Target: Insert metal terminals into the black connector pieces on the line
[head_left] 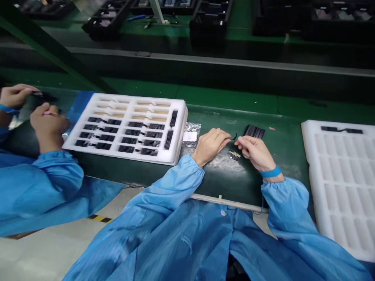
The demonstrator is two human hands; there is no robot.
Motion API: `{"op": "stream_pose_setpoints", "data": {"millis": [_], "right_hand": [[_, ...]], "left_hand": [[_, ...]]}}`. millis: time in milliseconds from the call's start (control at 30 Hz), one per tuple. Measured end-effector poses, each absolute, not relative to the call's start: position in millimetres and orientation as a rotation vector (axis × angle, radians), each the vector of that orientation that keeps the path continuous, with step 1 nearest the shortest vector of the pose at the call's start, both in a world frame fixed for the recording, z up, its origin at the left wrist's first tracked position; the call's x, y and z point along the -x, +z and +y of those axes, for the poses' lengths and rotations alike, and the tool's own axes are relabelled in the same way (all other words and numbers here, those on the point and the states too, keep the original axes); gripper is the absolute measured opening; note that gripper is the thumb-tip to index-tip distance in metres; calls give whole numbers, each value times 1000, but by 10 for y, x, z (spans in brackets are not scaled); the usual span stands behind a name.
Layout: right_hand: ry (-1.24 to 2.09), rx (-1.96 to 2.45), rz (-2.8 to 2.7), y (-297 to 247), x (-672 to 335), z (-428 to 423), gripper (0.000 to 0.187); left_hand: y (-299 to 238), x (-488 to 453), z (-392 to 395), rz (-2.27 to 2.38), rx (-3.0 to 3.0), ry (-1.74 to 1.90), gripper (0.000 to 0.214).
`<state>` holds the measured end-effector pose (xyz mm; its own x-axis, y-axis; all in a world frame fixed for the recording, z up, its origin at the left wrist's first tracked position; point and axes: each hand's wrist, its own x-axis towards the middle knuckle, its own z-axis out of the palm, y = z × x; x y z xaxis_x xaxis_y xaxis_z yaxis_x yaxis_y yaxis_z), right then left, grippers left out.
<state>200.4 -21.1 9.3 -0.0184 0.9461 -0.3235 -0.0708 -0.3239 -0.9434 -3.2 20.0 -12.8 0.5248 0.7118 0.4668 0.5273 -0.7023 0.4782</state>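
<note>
Two white foam trays flank the work: the left foam tray (181, 117) carries eight slots of two-ended black parts (107, 137) in its near half, four per column, plus two black stacks (174, 118) along its right edge; the right foam tray (314, 156) holds one black piece (341, 130) at its far end. Across the far side stand several black bins (208, 29), some with pale contents, and one blue tool (136, 17) lies among them. Between the trays, over the green desk (288, 152), the left hand (212, 145) has its grip pinched on one small black strip (234, 136). The right hand (254, 151) faces it, thumb and finger close together by the strip; whether that grip holds anything, I cannot tell. It partly hides a ribbed black block (253, 131) just beyond. A few small pieces (234, 154) lie between the hands on the near side, and one clear bag (191, 134) with a white label sits by the left tray. Two co-worker's hands (50, 123) work at far left.
</note>
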Motion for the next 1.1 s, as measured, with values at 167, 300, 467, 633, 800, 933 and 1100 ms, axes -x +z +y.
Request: {"op": "stream_pose_setpoints", "data": {"millis": [167,300,467,633,800,933,1100], "right_hand": [[1564,1297,-812,104,-1907,-187,30],[1260,1356,-817,75,-2064,-140,22],[492,1695,-1221,71,-2414,-133,20],[304,1748,-1880,13,-2520,-172,47],[150,1752,-2036,-66,-2542,-173,48],[172,1679,-2008,19,-2546,-176,42],[132,1645,-1959,37,-2512,-169,40]], "left_hand": [[-111,-5,183,1003,-2422,892,31],[-44,-26,194,1001,-2004,822,35],[5,34,274,900,-1135,401,45],[-97,-29,323,1014,-1061,638,30],[-103,-135,298,864,-973,982,21],[-39,-134,271,845,-980,938,28],[-41,-143,255,873,-1005,822,32]]}}
